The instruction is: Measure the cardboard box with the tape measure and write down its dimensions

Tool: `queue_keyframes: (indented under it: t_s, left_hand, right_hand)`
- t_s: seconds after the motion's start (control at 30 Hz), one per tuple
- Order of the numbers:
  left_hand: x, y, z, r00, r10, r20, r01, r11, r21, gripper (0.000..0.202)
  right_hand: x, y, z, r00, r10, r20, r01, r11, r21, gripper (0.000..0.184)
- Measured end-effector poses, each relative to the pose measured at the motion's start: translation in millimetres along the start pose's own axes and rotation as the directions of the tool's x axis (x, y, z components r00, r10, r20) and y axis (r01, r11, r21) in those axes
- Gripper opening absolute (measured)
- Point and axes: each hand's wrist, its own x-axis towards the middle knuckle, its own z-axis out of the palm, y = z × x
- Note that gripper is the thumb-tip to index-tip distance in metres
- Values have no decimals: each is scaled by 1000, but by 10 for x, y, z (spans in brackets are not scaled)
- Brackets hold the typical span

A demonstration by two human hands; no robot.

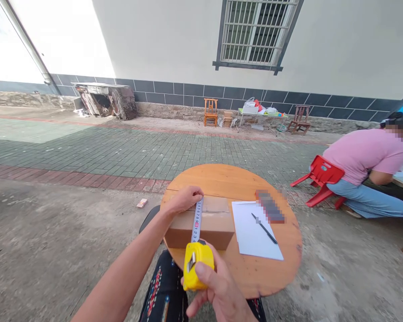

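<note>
A brown cardboard box (218, 223) lies on a round wooden table (255, 279). My right hand (218, 286) grips a yellow tape measure (199, 264) in front of the box's near side, thumb on the case. From the case the white blade (197, 221) runs across the top of the box, its printed numbers showing. At the box's far edge my left hand (190, 197) pinches the blade's end between curled fingers; the tip itself is hidden. Right of the box lie white paper sheets (251, 237) with a black pen (264, 229) on top.
A blurred dark, red-edged object (270, 206) lies beside the paper. To the right, a person in a pink shirt (362, 154) sits on a red plastic chair (322, 179). Wooden chairs and a cluttered folding table (265, 113) stand along the wall.
</note>
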Motion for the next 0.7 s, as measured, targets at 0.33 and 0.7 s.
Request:
queue_keyframes:
  t_s: [0.33,0.7]
  left_hand:
    - [-7,-13,-15,999,5,46,-6,1000,18,28]
    - [-30,-2,-6,999,-3,39,2,1000,23,28]
  right_hand:
    - [116,-33,-34,982,-10,191,-24,983,180,58]
    - [179,-13,-28,981,7,192,-47,978,204,58]
